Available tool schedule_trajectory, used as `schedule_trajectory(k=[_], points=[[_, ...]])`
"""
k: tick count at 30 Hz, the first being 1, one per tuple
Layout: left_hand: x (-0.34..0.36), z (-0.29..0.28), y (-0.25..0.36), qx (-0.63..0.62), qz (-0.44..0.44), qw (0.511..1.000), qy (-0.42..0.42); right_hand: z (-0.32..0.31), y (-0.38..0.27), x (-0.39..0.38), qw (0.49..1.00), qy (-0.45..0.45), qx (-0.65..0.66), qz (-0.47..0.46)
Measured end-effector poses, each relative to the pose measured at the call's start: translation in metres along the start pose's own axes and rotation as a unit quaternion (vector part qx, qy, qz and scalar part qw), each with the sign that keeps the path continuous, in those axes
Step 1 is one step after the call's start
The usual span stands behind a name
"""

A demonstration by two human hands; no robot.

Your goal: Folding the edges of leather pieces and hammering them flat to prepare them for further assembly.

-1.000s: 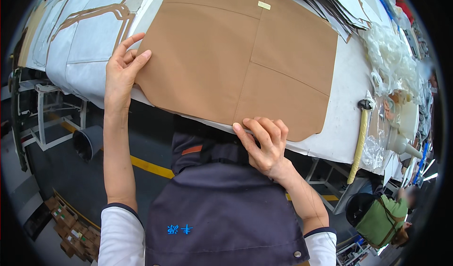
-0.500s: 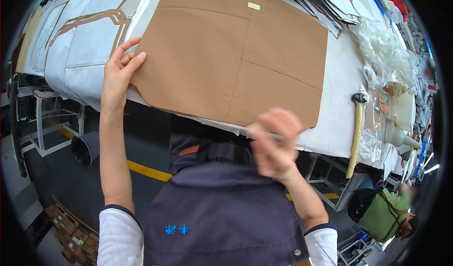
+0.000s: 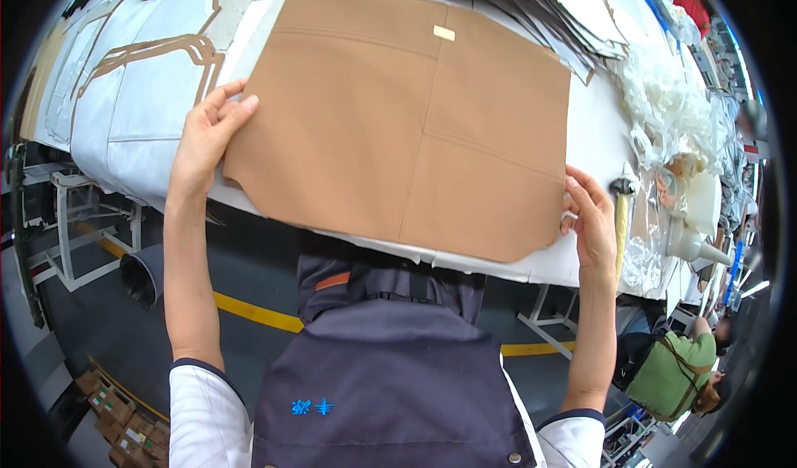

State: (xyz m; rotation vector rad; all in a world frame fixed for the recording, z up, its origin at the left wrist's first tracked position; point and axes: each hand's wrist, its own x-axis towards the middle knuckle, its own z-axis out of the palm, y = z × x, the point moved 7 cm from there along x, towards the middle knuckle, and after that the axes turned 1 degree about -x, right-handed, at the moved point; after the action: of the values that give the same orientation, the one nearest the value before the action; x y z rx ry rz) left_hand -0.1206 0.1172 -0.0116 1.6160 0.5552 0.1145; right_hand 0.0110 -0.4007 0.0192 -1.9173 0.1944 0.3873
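Your left hand had its thumb and forefinger a narrow gap apart, their tips at the left edge of the brown panel; your right hand had its fingers loosely curled, tips touching the right edge. Whether either hand pinched the material, I could not tell. The panel lay flat on the white table in front of you, a pale tab near its far edge. Half a second earlier your right hand was a blur by the near edge; it had since moved to the right side, while your left stayed put.
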Motion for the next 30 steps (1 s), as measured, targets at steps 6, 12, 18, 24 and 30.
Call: schedule_trajectory(k=[6,12,18,24,30], points=[[-0.016,0.006,-0.003,-0.024,-0.009,1.000,-0.014,0.039,-0.022,0.002,0.996,-0.018,-0.034,-0.086],[-0.039,-0.039,0.081,-0.019,0.105,0.989,0.099,0.057,-0.104,-0.036,0.941,0.100,-0.134,-0.295],[0.072,-0.164,0.129,0.037,0.175,0.968,0.175,0.189,-0.219,0.094,0.936,0.046,-0.027,-0.348],[0.255,-0.305,0.185,0.119,0.220,0.941,0.227,0.345,-0.340,0.234,0.910,-0.051,0.123,-0.392],[0.370,-0.382,0.173,0.229,0.218,0.894,0.317,0.455,-0.336,0.344,0.912,-0.046,0.167,-0.372]])
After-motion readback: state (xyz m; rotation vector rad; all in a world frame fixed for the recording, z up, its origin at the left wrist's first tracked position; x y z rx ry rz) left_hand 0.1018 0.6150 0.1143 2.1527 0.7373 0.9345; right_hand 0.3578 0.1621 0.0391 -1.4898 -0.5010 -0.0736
